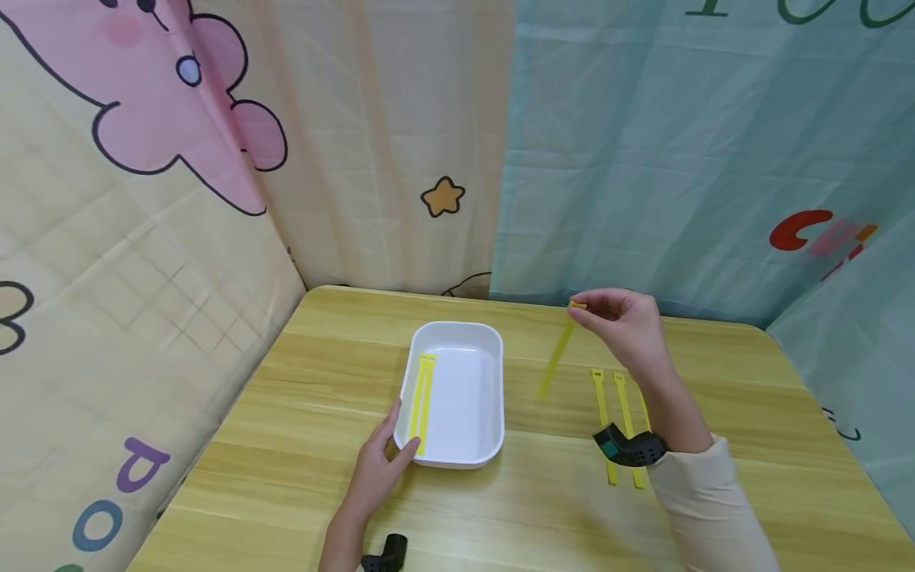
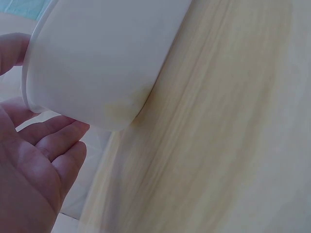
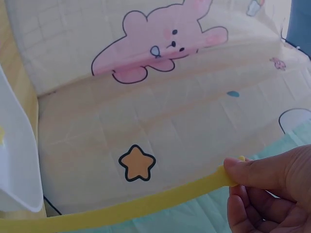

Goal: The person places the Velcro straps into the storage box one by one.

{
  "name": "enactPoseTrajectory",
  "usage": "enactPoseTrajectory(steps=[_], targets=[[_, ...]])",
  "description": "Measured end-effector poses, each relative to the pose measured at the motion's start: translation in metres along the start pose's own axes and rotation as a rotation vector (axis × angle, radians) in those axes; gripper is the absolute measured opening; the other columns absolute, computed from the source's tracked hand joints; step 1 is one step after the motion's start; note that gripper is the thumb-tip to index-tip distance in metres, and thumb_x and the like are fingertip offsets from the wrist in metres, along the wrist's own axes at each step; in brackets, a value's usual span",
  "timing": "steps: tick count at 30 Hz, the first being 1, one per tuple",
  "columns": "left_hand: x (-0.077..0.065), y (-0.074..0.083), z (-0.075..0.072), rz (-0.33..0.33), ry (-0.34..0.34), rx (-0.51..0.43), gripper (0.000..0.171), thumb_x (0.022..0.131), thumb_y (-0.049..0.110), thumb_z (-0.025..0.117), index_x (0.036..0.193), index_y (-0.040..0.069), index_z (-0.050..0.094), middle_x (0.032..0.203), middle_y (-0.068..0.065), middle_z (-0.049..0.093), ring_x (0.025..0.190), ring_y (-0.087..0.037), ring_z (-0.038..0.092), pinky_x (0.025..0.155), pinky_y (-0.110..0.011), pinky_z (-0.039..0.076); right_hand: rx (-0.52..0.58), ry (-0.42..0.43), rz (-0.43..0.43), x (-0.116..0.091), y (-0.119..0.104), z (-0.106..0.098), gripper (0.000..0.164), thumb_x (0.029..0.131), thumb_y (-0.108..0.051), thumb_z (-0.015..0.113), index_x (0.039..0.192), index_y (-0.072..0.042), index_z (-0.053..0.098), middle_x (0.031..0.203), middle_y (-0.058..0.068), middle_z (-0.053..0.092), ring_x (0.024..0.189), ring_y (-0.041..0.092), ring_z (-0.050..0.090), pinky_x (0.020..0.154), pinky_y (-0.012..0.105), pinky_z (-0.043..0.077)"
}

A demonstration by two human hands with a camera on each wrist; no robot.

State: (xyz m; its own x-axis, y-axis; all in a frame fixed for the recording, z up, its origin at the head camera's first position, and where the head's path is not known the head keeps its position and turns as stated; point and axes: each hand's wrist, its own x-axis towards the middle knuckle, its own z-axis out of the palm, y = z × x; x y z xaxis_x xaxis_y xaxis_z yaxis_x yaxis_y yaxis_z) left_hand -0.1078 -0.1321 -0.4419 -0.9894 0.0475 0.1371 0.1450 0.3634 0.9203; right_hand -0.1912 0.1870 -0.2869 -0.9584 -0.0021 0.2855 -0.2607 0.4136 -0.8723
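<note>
Between thumb and fingertips, my right hand [image 1: 622,322] pinches one end of a yellow cable tie [image 1: 557,353]. The tie slants down to the left above the table; in the right wrist view it stretches leftward as a flat band [image 3: 146,207]. A white tray [image 1: 495,397] stands to its left, with two yellow cable ties [image 1: 423,405] lying lengthwise along the left side. My left hand [image 1: 375,469] holds the tray's near left corner, thumb over the rim and fingers outside against the wall [image 2: 97,63].
Several more yellow cable ties [image 1: 624,405] lie side by side on the wooden table [image 1: 543,500], partly hidden under my right forearm and its black wrist camera [image 1: 631,446]. Printed curtains [image 1: 386,159] hang behind the table and at both sides.
</note>
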Motion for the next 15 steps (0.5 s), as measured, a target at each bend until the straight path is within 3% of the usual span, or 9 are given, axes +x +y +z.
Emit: enactPoseTrajectory(steps=[9,15], targets=[[0.008,-0.038,0.006,0.03,0.014,-0.003,0.067,0.089,0.023,0.062,0.145,0.01,0.028,0.145,-0.014,0.029,0.132,-0.033,0.025,0.104,-0.051,0.023,0.048,-0.018,-0.032,-0.001,-0.008,0.017,0.028,0.08,-0.018,0.072,0.096,0.004,0.069,0.086,0.005,0.067,0.074,0.014,0.063,0.066,0.02,0.052],[0.008,-0.04,0.006,0.046,0.018,-0.012,0.068,0.088,0.025,0.063,0.145,0.01,0.028,0.145,-0.013,0.029,0.132,-0.034,0.025,0.103,-0.052,0.023,0.093,-0.049,-0.036,-0.001,-0.009,0.03,0.026,0.079,-0.016,0.073,0.096,0.003,0.069,0.087,0.008,0.067,0.074,0.018,0.062,0.065,0.021,0.052]])
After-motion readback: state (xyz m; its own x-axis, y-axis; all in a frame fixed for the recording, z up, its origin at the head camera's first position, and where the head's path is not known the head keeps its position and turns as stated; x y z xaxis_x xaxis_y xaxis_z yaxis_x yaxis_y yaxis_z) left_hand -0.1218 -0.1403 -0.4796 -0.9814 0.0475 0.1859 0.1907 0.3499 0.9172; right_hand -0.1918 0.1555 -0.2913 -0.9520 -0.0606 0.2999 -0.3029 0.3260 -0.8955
